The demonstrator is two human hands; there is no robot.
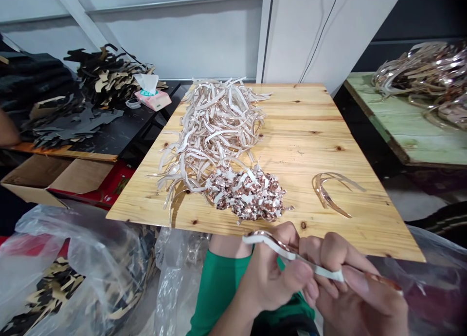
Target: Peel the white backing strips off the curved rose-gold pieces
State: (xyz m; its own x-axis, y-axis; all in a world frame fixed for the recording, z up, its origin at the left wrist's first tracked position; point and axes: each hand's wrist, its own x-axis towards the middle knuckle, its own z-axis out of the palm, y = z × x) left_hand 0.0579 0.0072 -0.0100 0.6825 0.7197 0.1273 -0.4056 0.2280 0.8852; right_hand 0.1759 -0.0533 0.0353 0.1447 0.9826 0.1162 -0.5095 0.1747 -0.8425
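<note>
My left hand (272,280) pinches a narrow curved strip (268,238), rose-gold and shiny on one side and white on the other. Close beside it, my right hand (355,287) grips the same strip near its white end. A bit of copper-coloured material (385,281) shows at the right hand's fingers; whether it belongs to the strip I cannot tell. Both hands are in front of the wooden table's (295,126) near edge. Beyond them on the table is a heap of small copper and white scraps (248,192), touching a larger pile of curved strips (219,117).
A few shiny strips (323,195) lie apart at the table's right. More strips (412,73) are piled on a pale green table (397,126). At left are dark cut pieces (105,78), a tissue box (155,100), an open carton (80,175) and plastic bags (98,243).
</note>
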